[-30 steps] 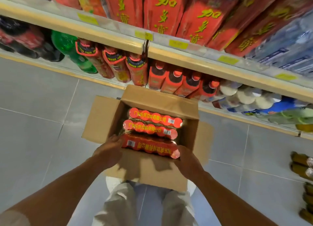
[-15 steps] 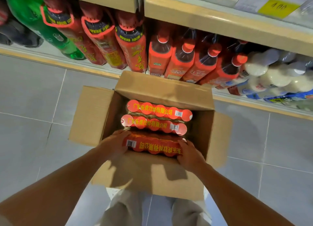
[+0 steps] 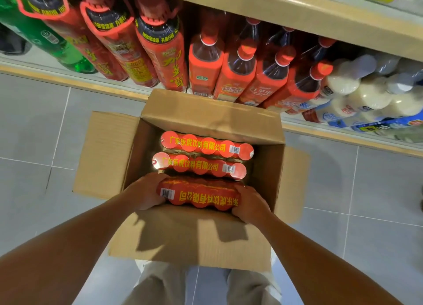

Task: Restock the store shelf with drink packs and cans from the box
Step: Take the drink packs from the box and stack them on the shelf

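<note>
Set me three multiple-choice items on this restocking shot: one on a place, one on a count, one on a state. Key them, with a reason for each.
1. Where does the cardboard box stand?
A. On the tiled floor, before the bottom shelf
B. On the upper shelf
C. On a trolley

2. How many red drink packs show in the box?
A. One
B. Three
C. Five

3. What are the left hand and right hand doing?
A. Hanging idle
B. Folding the flaps shut
C. Gripping the nearest pack, one at each end

Key:
1 A, grey tiles lie all round the box.
2 B, three rows of red tops lie side by side inside it.
3 C, each hand curls round one end of that pack.
</note>
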Motion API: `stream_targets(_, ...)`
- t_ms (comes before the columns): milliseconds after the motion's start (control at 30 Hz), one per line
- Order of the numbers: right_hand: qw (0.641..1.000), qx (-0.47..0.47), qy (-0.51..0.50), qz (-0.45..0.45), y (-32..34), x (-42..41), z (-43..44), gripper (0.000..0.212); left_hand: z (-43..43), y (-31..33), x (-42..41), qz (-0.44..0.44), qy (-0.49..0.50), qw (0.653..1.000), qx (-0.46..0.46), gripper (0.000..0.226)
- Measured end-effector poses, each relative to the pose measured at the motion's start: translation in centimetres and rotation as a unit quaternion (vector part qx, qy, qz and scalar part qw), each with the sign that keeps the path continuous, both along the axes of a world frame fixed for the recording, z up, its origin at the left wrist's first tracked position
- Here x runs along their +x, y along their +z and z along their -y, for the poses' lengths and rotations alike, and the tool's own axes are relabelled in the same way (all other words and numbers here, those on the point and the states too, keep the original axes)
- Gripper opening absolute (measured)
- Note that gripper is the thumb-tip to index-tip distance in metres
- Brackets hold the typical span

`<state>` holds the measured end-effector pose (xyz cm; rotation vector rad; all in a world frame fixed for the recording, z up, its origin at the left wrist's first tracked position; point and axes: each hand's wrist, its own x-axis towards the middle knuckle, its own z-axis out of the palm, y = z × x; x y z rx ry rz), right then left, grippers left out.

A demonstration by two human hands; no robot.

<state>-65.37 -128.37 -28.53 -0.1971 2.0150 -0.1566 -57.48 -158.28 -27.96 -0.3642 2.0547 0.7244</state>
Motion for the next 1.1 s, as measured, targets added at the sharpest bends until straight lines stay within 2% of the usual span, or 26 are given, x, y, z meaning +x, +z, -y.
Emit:
stream_targets(300,1.0,0.014,0.007,0.008,1.9,-1.0,0.3,0.071,0.4,2.7,-0.8,0.01,-0.016,1.0,-0.022,0.069)
stream_targets(400,1.0,0.017,0.006,0.003,3.3,-1.2,0.7,0.079,0.8,3.9,-1.1,0.005,-0.011,1.0,-0.02,0.066)
stream_targets(567,0.994,0.037,0.073,-0.076,6.7,-1.3,-0.1,0.089,1.5,7.1,-2.2,-0.001,-0.016,1.0,-0.014,0.061)
stream_targets(667,0.987,0.023,0.1,-0.126,9.2,-1.7,-0.4,0.08,1.8,9.5,-3.0,-0.005,-0.022,1.0,-0.005,0.061)
stream_targets(900,0.98,-0.016,0.113,-0.16,16.6,-3.1,-0.2,0.063,2.1,17.0,-3.6,-0.022,-0.001,1.0,0.005,0.075)
stream_targets(967,0.978,-0.018,0.115,-0.175,18.9,-3.7,-0.2,0.058,1.8,19.3,-2.9,-0.052,0.004,0.999,0.002,0.082)
stream_targets(1100,0.979,-0.015,0.094,-0.182,23.9,-4.8,-0.5,0.057,1.1,23.5,-1.6,-0.119,0.045,0.992,-0.019,0.076)
